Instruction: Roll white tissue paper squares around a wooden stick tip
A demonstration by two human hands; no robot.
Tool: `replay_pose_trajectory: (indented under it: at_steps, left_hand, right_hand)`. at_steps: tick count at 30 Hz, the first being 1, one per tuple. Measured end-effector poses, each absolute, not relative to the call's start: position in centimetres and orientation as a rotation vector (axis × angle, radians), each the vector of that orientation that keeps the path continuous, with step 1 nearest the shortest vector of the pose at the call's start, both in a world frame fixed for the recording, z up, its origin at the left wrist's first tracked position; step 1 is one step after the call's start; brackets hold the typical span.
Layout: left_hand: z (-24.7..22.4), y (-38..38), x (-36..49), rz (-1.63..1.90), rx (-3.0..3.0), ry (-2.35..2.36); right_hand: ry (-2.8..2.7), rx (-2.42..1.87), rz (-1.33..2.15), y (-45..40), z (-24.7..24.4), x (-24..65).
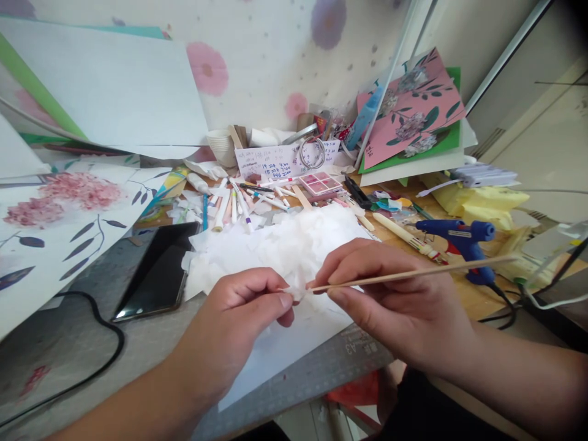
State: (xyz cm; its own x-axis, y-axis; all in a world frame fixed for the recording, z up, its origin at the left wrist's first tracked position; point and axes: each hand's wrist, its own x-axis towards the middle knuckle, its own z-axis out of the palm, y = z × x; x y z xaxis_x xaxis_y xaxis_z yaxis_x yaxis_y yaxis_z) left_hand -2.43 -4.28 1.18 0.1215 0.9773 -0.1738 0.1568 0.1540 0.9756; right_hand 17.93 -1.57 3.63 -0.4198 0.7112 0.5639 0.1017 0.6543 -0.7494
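Left hand (pixel 250 306): thumb and fingers pinched narrow on a small white piece (pixel 297 293). Right hand (pixel 395 294): thumb and fingertips closed on a thin wooden stick (pixel 413 275), held slanting slightly up to the right; its left end meets the white piece between the two hands. Contact detail too small to resolve.

Below the hands, a white sheet (pixel 266 364) lies on a grey mat (pixel 358 352). Black phone (pixel 158 269) lies left of a heap of white scraps (pixel 294 239), which sits just beyond the fingers. Blue glue gun (pixel 468 236) lies to the right. Farther back: scattered markers (pixel 234 208), pink palette (pixel 320 182), handwritten card (pixel 275 162). Pink floral artwork (pixel 413 116) leans at the far right.
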Motion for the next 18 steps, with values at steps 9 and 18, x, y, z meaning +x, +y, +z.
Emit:
replay_pose_trajectory:
  at_steps: [9,18]
  left_hand:
    - [1.7,-4.3,-2.1,0.868,1.392,1.271]
    - [2.2,-4.3,-2.0,0.895,1.477,1.349]
  right_hand:
    - [-1.907,-0.618,0.806,-1.6,3.7,17.8]
    - [-1.873,-0.668,0.87,-1.4,3.5,18.1]
